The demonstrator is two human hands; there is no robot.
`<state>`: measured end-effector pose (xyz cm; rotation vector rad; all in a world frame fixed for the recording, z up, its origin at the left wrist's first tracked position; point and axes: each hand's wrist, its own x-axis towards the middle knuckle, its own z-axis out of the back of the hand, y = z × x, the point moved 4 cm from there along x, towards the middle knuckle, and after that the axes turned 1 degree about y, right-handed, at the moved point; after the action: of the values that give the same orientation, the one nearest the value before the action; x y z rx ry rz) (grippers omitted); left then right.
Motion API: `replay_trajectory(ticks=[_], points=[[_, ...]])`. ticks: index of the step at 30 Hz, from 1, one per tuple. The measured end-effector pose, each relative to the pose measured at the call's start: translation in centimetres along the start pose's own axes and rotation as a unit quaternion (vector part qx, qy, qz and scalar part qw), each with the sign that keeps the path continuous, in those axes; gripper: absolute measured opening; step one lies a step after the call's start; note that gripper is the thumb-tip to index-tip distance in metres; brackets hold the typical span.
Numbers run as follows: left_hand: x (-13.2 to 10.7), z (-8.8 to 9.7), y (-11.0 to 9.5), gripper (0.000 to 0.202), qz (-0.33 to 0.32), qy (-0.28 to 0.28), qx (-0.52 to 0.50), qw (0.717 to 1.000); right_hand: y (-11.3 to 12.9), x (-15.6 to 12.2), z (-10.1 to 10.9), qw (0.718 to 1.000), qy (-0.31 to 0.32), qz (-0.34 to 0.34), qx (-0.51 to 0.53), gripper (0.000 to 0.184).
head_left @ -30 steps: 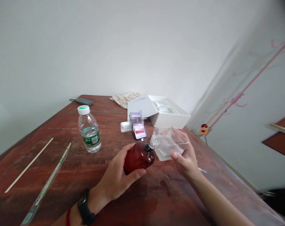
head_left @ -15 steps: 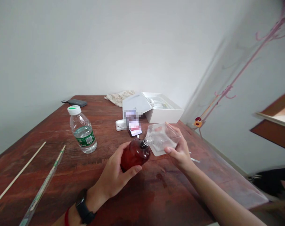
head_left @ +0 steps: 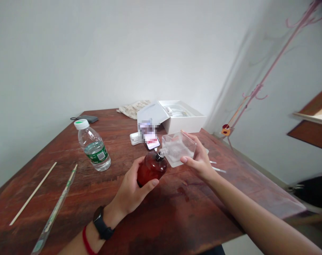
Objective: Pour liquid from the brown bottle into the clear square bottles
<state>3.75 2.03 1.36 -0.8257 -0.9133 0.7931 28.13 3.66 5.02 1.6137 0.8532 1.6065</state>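
My left hand [head_left: 133,189] is wrapped round a round dark red glass bottle [head_left: 151,169] that stands on the wooden table [head_left: 70,141]. My right hand [head_left: 199,161] grips a clear square glass bottle [head_left: 176,150], tipped on its side. The clear bottle's neck rests at the mouth of the red bottle. A black watch and a red band sit on my left wrist.
A plastic water bottle [head_left: 93,146] stands at left. A thin wooden stick [head_left: 33,193] and a long wrapped stick [head_left: 56,209] lie near the left edge. A phone [head_left: 151,141], a white open box [head_left: 176,118], a cloth [head_left: 131,108] and a dark power bank [head_left: 88,118] are behind.
Both hands and the two bottles have drifted slightly up and left in view as my head moved. The grips are unchanged.
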Motion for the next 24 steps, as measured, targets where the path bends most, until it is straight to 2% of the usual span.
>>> replay_trajectory(ticks=[8, 24], points=[[-0.13, -0.14, -0.33, 0.062, 0.0, 0.005, -0.015, 1.0, 0.3, 0.05, 0.11, 1.0, 0.009, 0.016, 0.001, 0.078], [-0.1, -0.24, -0.55, 0.063, -0.003, 0.025, 0.002, 1.0, 0.55, -0.08, -0.02, 1.0, 0.016, 0.005, 0.0, 0.078]])
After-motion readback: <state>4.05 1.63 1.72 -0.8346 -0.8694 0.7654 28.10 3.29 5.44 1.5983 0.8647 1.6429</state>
